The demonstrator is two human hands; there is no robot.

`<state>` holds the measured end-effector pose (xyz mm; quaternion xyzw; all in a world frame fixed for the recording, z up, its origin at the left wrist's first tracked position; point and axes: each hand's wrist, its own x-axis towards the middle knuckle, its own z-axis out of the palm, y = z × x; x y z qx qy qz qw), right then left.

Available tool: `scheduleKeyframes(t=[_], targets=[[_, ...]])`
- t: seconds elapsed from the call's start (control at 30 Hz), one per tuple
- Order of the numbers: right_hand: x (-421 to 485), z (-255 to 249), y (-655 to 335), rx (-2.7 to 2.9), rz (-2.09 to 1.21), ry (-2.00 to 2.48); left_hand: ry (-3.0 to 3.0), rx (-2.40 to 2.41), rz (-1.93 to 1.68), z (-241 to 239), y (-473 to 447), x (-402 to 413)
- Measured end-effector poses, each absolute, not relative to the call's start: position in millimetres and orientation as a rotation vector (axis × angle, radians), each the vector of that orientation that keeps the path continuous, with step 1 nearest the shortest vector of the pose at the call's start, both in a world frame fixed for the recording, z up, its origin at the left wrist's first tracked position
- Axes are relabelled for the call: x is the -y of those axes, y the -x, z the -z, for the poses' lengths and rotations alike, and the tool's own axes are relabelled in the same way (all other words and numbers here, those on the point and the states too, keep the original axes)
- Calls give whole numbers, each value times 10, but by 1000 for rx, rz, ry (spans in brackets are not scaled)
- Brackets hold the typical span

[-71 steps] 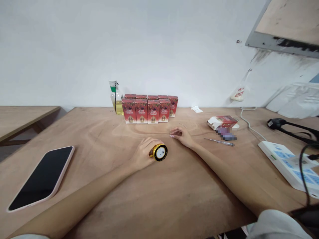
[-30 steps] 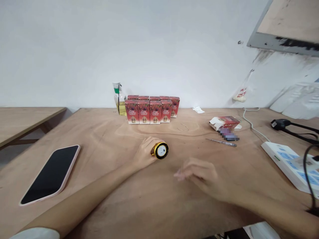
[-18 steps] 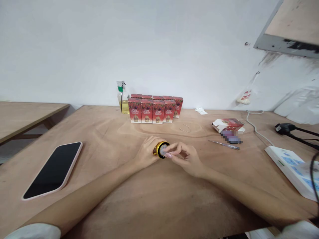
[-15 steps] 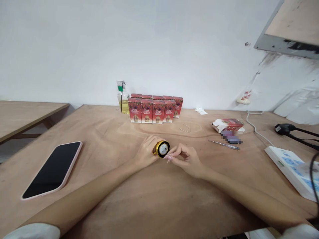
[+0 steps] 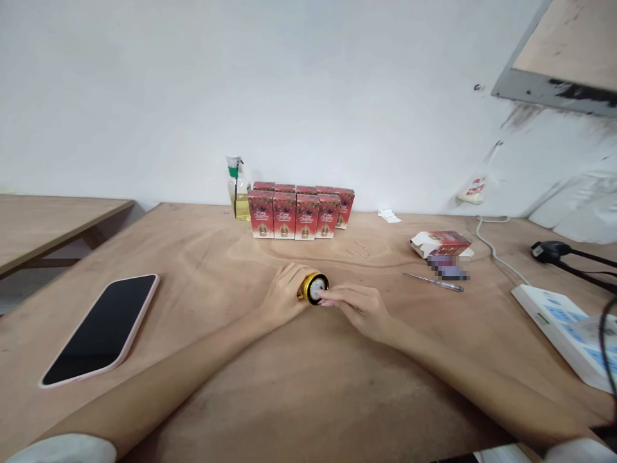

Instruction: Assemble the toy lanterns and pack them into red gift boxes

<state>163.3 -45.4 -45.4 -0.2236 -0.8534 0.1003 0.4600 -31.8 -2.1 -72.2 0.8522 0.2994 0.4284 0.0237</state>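
Observation:
My left hand (image 5: 284, 297) is wrapped round a small golden object (image 5: 304, 289) and holds it tilted, its round end towards me. That end has a black ring (image 5: 324, 280) around a white disc (image 5: 315, 285) with a small dark spot. With fingers pressed together, my right hand (image 5: 359, 308) touches the disc's lower right part at its fingertips. Whatever lies between those fingertips, if anything, is hidden.
Several red printed boxes (image 5: 284, 215) stand by the wall beside a bottle of yellow liquid (image 5: 241, 206). A phone (image 5: 103, 328) lies left. On the right are an opened box (image 5: 443, 242), a screwdriver (image 5: 436, 281) and a power strip (image 5: 559, 325). Thin wire pieces (image 5: 359, 249) lie behind my hands.
My right fingertips have moved slightly up and left onto the white disc, and the fingers have straightened. The left hand still holds the golden object almost unmoved.

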Motion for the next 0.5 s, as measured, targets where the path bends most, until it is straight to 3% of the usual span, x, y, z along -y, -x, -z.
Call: scheduleKeyframes(t=[0.17, 0.5], targets=[[496, 432, -1610, 1944, -217, 690, -2652, -930, -1308, 724, 321, 15], [516, 461, -1624, 2151, 40, 488, -2654, -912, -1295, 735, 333, 10]])
